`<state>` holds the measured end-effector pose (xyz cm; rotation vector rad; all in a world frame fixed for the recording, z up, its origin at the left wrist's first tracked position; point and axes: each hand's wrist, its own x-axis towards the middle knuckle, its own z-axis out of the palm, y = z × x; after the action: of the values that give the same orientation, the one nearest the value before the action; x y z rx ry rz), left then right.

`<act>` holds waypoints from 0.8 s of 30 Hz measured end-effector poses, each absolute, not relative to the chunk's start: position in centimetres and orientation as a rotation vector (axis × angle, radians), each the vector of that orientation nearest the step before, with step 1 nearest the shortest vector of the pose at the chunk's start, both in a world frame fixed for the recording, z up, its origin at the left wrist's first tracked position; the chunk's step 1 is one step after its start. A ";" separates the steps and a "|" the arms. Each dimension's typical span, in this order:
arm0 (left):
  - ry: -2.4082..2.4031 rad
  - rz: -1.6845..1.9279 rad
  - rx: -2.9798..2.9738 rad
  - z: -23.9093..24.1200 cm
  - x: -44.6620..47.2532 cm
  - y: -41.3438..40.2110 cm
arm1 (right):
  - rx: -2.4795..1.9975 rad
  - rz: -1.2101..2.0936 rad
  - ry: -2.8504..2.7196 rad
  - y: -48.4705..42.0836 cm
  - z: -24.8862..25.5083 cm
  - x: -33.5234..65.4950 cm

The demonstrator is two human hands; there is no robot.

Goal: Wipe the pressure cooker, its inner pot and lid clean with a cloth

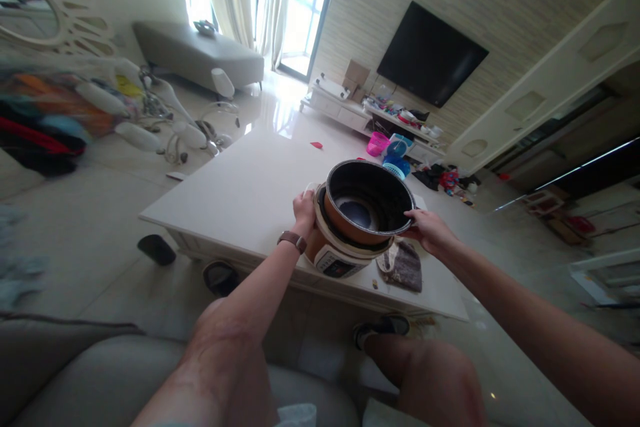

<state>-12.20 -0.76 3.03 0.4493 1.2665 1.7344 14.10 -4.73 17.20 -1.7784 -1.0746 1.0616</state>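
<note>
A rice cooker [320, 250] with a control panel on its front stands near the table's front edge. Its inner pot [370, 213], dark inside and copper-brown outside, sits tilted and partly raised out of the cooker body. My right hand [425, 228] pinches the pot's right rim, thumb on the inside edge and fingers beneath. On the other side my left hand [304, 212] is closed on the cooker's left edge by a white handle; some of its fingers are hidden. A brown and white cloth [404, 267] lies right of the cooker.
The white table [225, 193] carries the cooker and a small red item [317, 145]. Beyond it are pink [378, 143] and blue [395, 165] baskets, and a low cabinet [345, 113] under a wall television [431, 53]. A lamp-like fixture [185, 133] lies left on the floor.
</note>
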 end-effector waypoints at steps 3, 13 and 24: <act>1.256 1.749 0.458 3.2 -12.2 -0.8 | -1.849 1.050 -1.086 -4.7 17.0 13.7; 1.243 1.744 0.440 2.5 -12.1 -0.5 | -1.976 0.765 -1.328 -3.8 14.7 15.4; 1.226 1.742 0.396 2.6 -12.0 -0.5 | -2.137 0.677 -1.568 -3.9 11.4 15.9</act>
<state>-12.02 -0.52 2.64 0.3957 1.2262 1.7423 15.86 -3.88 11.42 -2.1374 -1.5679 0.6768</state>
